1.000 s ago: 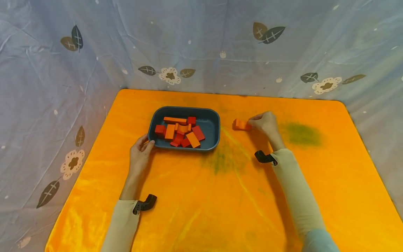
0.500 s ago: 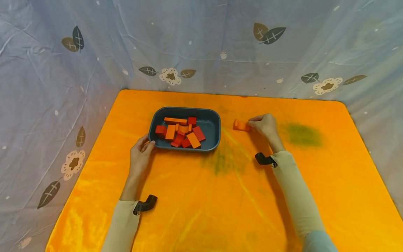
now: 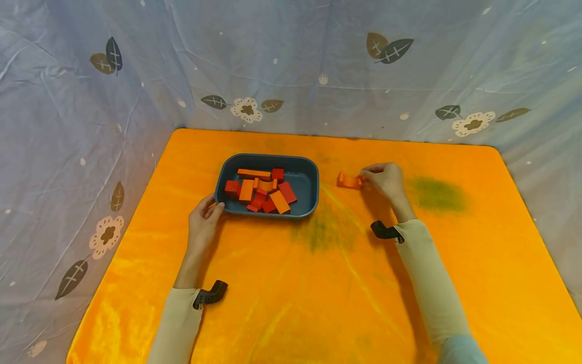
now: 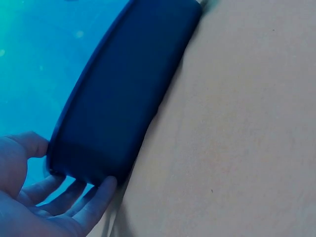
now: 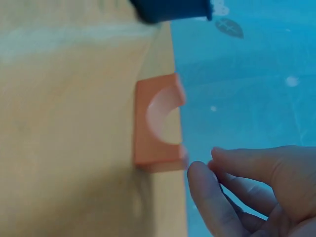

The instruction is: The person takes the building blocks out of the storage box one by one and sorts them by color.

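Tray (image 3: 303,190) gripped at its left corner, notched block (image 3: 350,184) beside the right fingertips

Curtain (image 3: 322,50) in grey-blue, printed with leaves and flowers, stands along the left side, behind and at the right of the worktop (image 3: 291,268), which is covered in bright orange cloth. At the left, a pale sleeve (image 3: 175,323) with a black curved piece (image 3: 211,294) at the cuff leads up to the left hand (image 3: 203,222). This hand grasps the tray's near left corner, thumb at the rim and fingers against the outer wall. The dark blue tray holds a loose heap of orange and red blocks: a red cube (image 3: 232,188) furthest left, a long orange bar (image 3: 253,174) along the back, an orange notched piece (image 3: 265,186) near the middle, and a red block (image 3: 287,192) furthest right, with bare tray floor past it.

Right of the tray and apart from it, the orange notched block sits on the cloth, its two ends jutting either side of a rounded hollow. The right hand (image 3: 385,181) is at its right end. The right wrist view shows thumb and fingertips nearly together just beside that end, pinching nothing; whether they brush it, I cannot tell. A dull green patch (image 3: 438,194) marks the cloth further right.
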### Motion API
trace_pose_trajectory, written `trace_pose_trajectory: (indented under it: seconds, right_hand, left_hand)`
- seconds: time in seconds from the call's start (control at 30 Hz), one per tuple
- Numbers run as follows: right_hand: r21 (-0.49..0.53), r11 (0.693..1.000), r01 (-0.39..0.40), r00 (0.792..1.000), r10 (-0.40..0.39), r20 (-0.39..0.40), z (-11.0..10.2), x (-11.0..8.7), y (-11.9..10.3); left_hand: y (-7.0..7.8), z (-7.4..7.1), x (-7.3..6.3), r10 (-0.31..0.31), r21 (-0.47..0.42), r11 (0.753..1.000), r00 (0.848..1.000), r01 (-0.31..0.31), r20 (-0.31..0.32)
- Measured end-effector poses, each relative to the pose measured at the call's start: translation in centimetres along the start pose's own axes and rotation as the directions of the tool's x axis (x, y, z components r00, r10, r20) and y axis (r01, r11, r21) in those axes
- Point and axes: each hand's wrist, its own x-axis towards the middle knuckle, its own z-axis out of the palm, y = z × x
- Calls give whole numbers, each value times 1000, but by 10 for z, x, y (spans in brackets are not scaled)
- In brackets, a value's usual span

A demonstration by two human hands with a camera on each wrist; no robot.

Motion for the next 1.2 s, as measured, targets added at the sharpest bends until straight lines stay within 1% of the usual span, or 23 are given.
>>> trace_pose_trajectory:
  seconds: [0.1,0.2,0.37,0.47,0.57,0.63,0.73,0.83,0.93,1.07,1.2]
  right_hand:
    - [-3,999,40,999,-40,-6,-1,-4,-8]
    - [-30,995,91,996,-91,15,2,-8,-20]
    - [-63,981,184,982,-181,50,16,-14,-36]
    - [-81,963,256,966,-251,63,26,-17,-43]
    - [-97,941,324,945,-317,84,39,-24,-51]
    - [-96,925,368,927,-358,111,48,-29,-57]
    - [-98,905,414,904,-396,163,64,-37,-66]
    - [-121,894,431,889,-398,228,82,-45,-75]
    - [-187,888,420,888,-360,284,100,-51,-82]
    - [-291,876,384,900,-285,329,120,-57,-87]
    - [-381,857,348,914,-220,339,134,-62,-90]
  left_hand:
    - [0,0,0,-5,5,1000,1000,5,1]
    - [0,0,0,-10,12,1000,1000,10,3]
    - [-1,0,0,-13,8,1000,1000,12,6]
    - [-1,0,1,-14,1,1000,1000,14,9]
    - [-1,0,1,-14,-5,1000,1000,14,8]
    - [-1,0,1,-16,0,1000,1000,16,8]
    - [-1,-1,1,-17,4,1000,1000,17,3]
    - [-1,-1,1,-18,5,1000,1000,18,0]
    - [-1,-2,1,-23,-5,1000,1000,23,6]
    - [-1,-1,1,-32,-15,999,999,32,16]
    - [-1,-2,1,-30,-5,1000,999,30,17]
